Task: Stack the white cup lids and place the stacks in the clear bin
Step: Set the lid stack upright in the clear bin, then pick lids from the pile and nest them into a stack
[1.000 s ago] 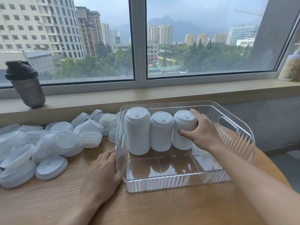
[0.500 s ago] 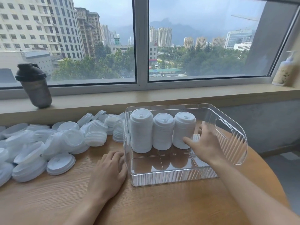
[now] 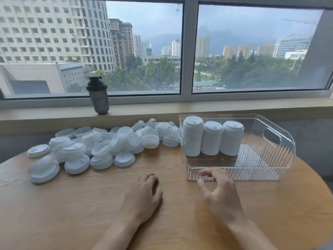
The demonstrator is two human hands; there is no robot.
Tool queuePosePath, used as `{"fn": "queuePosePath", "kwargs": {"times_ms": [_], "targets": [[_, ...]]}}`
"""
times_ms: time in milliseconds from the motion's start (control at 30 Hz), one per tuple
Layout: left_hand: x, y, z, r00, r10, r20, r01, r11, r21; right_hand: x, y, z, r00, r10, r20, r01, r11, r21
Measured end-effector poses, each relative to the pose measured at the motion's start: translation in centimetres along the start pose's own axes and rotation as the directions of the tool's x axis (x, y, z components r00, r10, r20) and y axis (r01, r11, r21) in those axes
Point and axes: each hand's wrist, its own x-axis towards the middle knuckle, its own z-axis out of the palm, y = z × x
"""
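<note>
While three stacks (image 3: 212,137) stand along the clear bin's (image 3: 286,150) far wall, both grips, left hand (image 3: 142,197) and right hand (image 3: 219,193), hold nothing; next, gathering loose lids (image 3: 100,147) by the surface's far-left edge.

two bare hands, the left hand (image 3: 142,197) and the right hand (image 3: 220,193), on bare forearms; no sleeves, rings, watch or gloves show on either.
</note>
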Motion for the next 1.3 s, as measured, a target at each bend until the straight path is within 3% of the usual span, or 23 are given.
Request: {"fn": "queuePosePath", "kwargs": {"times_ms": [233,367,567,667,767,867,1033,1300], "targets": [[-3.2,-6.1,-4.4,0.992,-0.112,-0.055,0.116,0.991,0.067,-2.8,-4.7,6.2,0.949,-0.030,0.313,0.024,0.999,0.025],[-4.5,-11.0,-7.6,0.972,-0.215,-0.099,0.226,0.967,0.118,-2.8,-7.3,10.2,0.910,-0.077,0.408,0.069,0.997,0.034],[-6.6,-17.6,-12.2,0.912,-0.315,-0.262,0.355,0.927,0.123,-1.6,-10.1,16.5,0.875,-0.137,0.464,0.141,0.990,0.027],[-7.2,-20.9,-14.0,0.849,-0.391,-0.356,0.454,0.884,0.114,0.0,-10.6,19.0,0.895,-0.114,0.432,0.123,0.992,0.005],[-6.8,-23.4,-15.2,0.759,-0.531,-0.377,0.577,0.817,0.011,2.0,-10.6,20.8,0.932,-0.042,0.360,0.061,0.997,-0.042],[-5.6,-25.6,-15.5,0.722,-0.596,-0.350,0.604,0.790,-0.100,3.9,-10.2,22.2,0.949,0.019,0.314,0.003,0.997,-0.071],[-3.2,-28.7,-15.5,0.755,-0.589,-0.290,0.552,0.808,-0.203,6.5,-9.3,24.2,0.954,0.071,0.291,-0.044,0.994,-0.098],[-0.6,-30.4,-15.7,0.835,-0.487,-0.256,0.450,0.872,-0.192,8.6,-8.8,26.2,0.953,0.056,0.298,-0.026,0.994,-0.102]]}}
